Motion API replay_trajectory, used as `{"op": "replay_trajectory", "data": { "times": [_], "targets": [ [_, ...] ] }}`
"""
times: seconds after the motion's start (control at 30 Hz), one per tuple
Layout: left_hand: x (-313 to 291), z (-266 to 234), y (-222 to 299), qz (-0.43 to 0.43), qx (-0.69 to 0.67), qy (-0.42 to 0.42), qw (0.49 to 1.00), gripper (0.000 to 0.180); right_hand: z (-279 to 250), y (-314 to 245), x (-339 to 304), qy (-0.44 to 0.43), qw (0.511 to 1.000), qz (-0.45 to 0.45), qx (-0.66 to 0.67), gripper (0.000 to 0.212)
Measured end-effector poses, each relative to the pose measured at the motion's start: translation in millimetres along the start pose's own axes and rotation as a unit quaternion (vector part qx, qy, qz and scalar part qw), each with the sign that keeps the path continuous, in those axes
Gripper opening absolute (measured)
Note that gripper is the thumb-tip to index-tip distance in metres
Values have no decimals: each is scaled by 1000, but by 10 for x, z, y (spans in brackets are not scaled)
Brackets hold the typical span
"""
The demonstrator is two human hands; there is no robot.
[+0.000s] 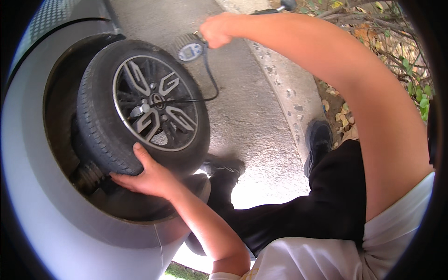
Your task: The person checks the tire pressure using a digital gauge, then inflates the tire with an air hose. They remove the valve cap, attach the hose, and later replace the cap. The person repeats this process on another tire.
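Observation:
A tyre (95, 135) on a dark alloy wheel with silver accents stands turned outward in the car's wheel arch. My left hand (151, 175) rests against the tyre's lower edge, thumb on the sidewall and fingers stretched over the tread. Beyond the wheel, my right hand (217, 30) is closed around the handle of a tyre inflator gun with a round digital gauge (190, 52); most of that grip is hidden by my fingers. A black hose (212, 77) loops down from the gauge across the wheel. Its metal end (140, 110) sits near the wheel's centre, at the left; the valve cannot be seen.
The silver car body (32, 186) curves along the left. A concrete kerb (280, 88) runs beside the grey pavement (247, 121), with dry leaves and branches (368, 32) past it. My dark shoe (319, 140) stands at the kerb. Another dark shoe (224, 164) is beside the wheel.

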State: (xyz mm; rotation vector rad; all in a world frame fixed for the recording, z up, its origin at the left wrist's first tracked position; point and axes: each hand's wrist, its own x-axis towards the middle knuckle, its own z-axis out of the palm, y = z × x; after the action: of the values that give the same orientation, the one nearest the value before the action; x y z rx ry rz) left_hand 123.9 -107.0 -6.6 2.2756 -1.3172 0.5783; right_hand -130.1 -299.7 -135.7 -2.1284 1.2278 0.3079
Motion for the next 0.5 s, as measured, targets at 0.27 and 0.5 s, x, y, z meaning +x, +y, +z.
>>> {"op": "replay_trajectory", "data": {
  "times": [0.27,0.5],
  "targets": [
    [-153,-279,225,21,-64,-58,996,79,571,-417,-255,-254,936,-21,-243,38],
    [-813,-867,406,252,-273,-602,707,42,84,-1369,-46,-85,954,-78,278,74]
  ]
}}
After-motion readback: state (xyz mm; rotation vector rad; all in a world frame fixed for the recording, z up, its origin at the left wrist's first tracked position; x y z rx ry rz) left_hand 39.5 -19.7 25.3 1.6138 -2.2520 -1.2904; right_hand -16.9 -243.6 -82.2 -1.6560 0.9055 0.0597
